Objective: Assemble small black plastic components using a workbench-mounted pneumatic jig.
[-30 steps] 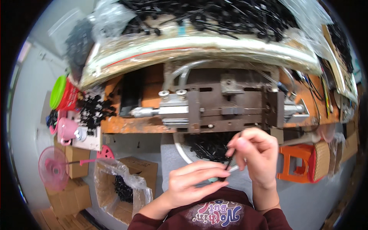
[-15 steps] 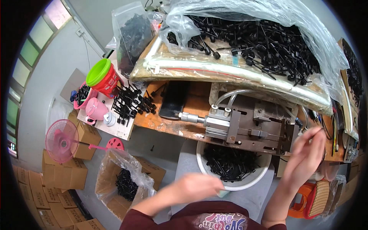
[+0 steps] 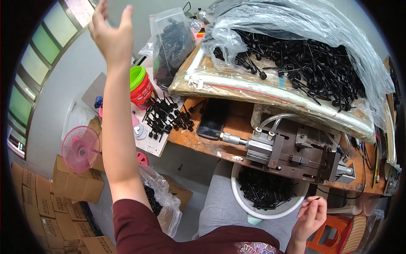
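My left hand (image 3: 111, 36) is raised high at the far left, arm stretched out, with fingers apart and nothing visible in them. Low on the right, my right hand (image 3: 312, 215) has its fingers pinched together; a tiny dark tip (image 3: 318, 198) shows at them, too small to name. Between that hand and my lap stands a white plastic basket (image 3: 270, 216) holding many small black parts (image 3: 264, 188). Above the basket, a metal clamping fixture with an air cylinder (image 3: 259, 151) sits at the bench edge, apart from both hands.
A plastic-lined tray (image 3: 253, 89) heaped with black stemmed parts fills the back of the bench. A phone (image 3: 211, 122), a pile of black parts (image 3: 163, 116) and a red bucket (image 3: 143, 91) lie to the left. A pink fan (image 3: 80, 149), cartons (image 3: 78, 182) and an orange stool (image 3: 325, 233) stand lower down.
My left hand has swung from beside the basket up to the far left and opened. My right hand has come down from the fixture's right end toward me. The view has shifted left.
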Available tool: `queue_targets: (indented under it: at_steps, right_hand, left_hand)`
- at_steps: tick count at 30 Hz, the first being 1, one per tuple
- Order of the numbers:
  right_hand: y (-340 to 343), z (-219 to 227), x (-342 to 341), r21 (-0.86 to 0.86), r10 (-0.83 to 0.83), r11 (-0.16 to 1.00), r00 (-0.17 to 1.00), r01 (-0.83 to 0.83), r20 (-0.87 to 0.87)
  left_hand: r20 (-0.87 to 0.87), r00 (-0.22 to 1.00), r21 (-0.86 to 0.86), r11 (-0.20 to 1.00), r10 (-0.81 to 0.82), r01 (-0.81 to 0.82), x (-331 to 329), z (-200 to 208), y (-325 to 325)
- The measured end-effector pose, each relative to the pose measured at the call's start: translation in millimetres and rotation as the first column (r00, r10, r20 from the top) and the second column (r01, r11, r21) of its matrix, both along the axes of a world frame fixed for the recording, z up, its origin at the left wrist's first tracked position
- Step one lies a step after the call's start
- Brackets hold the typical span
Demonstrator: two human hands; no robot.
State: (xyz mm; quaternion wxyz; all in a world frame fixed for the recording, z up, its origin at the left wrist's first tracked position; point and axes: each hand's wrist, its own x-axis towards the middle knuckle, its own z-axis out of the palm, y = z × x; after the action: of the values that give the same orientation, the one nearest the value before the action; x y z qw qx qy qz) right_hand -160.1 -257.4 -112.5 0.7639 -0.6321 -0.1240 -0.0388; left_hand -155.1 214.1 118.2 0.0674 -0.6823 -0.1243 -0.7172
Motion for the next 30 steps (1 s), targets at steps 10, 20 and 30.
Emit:
queue_targets:
  at_steps: [10, 20, 30]
  right_hand:
    - [1.8, -9.8, 4.1, 0.039, 0.184, 0.983, 0.96, -0.18, -0.213]
    - [14.8, -6.0, -1.9, 0.034, 0.262, 0.965, 0.937, -0.261, -0.231]
    - [-0.3, -4.6, 0.0, 0.03, 0.193, 0.981, 0.946, -0.192, -0.262]
  left_hand:
    - [-0.167, 0.808, -0.803, 0.553, -0.566, 0.222, -94.7, -173.4, -51.9]
    - [-0.359, 0.818, -0.798, 0.603, -0.449, -0.019, -86.5, -234.2, -69.7]
    - [0.088, 0.712, -0.84, 0.333, -0.696, 0.429, -85.5, -224.7, -151.0]
